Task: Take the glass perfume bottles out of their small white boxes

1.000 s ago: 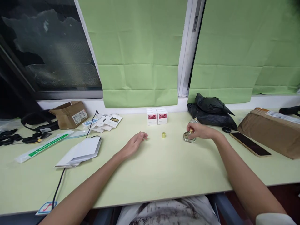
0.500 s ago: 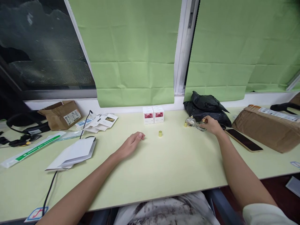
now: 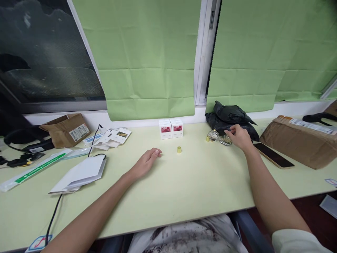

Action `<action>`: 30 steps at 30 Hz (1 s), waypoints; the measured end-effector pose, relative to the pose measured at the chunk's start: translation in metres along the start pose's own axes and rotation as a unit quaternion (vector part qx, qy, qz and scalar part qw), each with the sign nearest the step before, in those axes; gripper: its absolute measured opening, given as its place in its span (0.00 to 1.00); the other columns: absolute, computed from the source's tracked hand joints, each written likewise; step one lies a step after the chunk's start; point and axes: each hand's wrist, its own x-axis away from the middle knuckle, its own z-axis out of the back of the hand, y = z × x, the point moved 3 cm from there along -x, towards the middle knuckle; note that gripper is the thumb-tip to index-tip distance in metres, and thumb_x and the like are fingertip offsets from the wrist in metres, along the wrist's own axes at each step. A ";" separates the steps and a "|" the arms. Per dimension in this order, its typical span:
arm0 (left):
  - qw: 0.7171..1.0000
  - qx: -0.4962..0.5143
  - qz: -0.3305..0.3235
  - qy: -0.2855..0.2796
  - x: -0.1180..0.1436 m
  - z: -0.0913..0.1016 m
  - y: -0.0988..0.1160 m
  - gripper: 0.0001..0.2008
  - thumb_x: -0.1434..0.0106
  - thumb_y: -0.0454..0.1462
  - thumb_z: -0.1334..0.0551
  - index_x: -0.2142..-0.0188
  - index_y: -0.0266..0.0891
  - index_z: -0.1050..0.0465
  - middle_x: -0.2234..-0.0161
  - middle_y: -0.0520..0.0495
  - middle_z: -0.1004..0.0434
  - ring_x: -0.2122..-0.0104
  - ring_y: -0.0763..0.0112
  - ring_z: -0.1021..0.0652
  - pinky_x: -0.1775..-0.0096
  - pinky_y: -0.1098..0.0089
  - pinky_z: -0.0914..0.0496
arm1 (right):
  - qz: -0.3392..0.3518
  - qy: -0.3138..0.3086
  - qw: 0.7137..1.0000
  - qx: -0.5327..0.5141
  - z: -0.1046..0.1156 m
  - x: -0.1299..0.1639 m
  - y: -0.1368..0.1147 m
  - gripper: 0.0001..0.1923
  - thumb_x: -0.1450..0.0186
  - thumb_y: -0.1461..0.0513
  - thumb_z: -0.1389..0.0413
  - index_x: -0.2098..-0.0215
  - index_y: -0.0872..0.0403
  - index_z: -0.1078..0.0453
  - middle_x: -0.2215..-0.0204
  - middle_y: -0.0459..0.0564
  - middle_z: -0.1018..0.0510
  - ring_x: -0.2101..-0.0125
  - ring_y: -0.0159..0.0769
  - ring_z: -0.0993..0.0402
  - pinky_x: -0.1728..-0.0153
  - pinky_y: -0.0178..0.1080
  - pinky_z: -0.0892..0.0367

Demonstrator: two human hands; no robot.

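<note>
My right hand (image 3: 239, 136) is just above a round, clear glass piece with gold tones (image 3: 225, 140) lying on the table. Its thumb and forefinger look slightly apart, with nothing visible between them. Left of that piece is a round clear glass bottle (image 3: 213, 135) with a gold top; a small gold cap (image 3: 207, 139) sits beside it. On the table nearer the middle, my left hand (image 3: 146, 161) rests with fingers loosely extended, holding nothing visible. A short gold cylindrical cap (image 3: 179, 149) stands upright to its right, not touching it.
White boxes with pink pictures (image 3: 171, 129) stand by the wall. Black plastic bags (image 3: 231, 119) lie behind my right hand, with a phone (image 3: 273, 155) and a brown parcel (image 3: 300, 142) to the right. Folded white paper (image 3: 79, 174) and an open carton (image 3: 65, 130) are left.
My right hand has let go of the round glass piece and risen slightly away from it. The piece now lies flatter. My left hand stays in place; the view shifts slightly.
</note>
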 end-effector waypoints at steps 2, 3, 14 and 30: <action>1.000 -0.003 0.001 0.000 0.000 0.000 0.000 0.26 0.24 0.56 0.54 0.49 0.45 0.25 0.52 0.44 0.18 0.47 0.57 0.22 0.41 0.55 0.31 | -0.008 -0.005 1.000 0.003 0.000 0.001 0.000 0.20 0.34 0.46 0.42 0.56 0.51 0.31 0.63 0.54 0.18 0.60 0.49 0.24 0.59 0.45 0.34; 1.000 -0.005 0.001 0.000 0.000 0.000 0.000 0.26 0.24 0.56 0.54 0.49 0.45 0.25 0.52 0.45 0.18 0.47 0.57 0.22 0.41 0.55 0.31 | -0.010 -0.013 1.000 0.003 0.000 0.002 0.000 0.20 0.34 0.46 0.42 0.55 0.51 0.31 0.62 0.53 0.18 0.60 0.49 0.23 0.60 0.44 0.34; 1.000 -0.022 -0.004 -0.004 -0.001 -0.001 -0.001 0.26 0.24 0.56 0.54 0.48 0.45 0.26 0.51 0.45 0.19 0.47 0.55 0.23 0.41 0.54 0.33 | 0.018 -0.044 0.998 0.032 0.000 0.003 -0.005 0.12 0.36 0.52 0.41 0.61 0.50 0.31 0.63 0.53 0.18 0.62 0.47 0.23 0.59 0.44 0.35; 0.999 -0.042 -0.013 0.000 -0.001 -0.002 0.002 0.24 0.24 0.55 0.52 0.50 0.45 0.25 0.52 0.46 0.19 0.48 0.56 0.23 0.44 0.57 0.32 | -0.003 -0.045 0.996 0.079 -0.006 0.003 -0.004 0.14 0.33 0.49 0.44 0.64 0.50 0.31 0.63 0.55 0.21 0.63 0.47 0.27 0.63 0.43 0.37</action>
